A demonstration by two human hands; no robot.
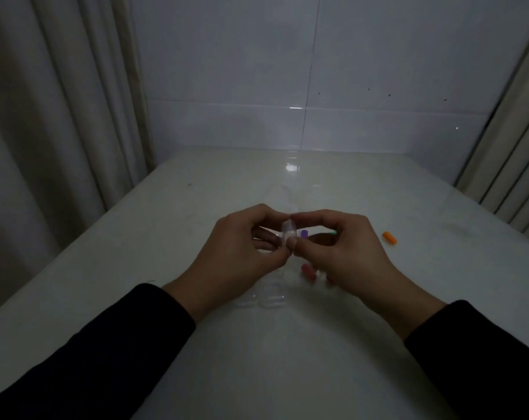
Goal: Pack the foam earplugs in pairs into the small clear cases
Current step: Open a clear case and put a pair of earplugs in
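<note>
Centrally, above the pale table (196, 207), both hands meet around one small clear case (288, 231). The left hand (242, 256) pinches its left side between thumb and curled fingers; the right hand (348, 253) pinches the right side the same way. A purple earplug (304, 233) shows just behind the case, and a green tip (334, 232) peeks past the right fingers. An orange earplug (390, 238) lies well apart on the right. More clear cases (266, 300) rest near the wrists, beside a reddish earplug (308, 271).
</note>
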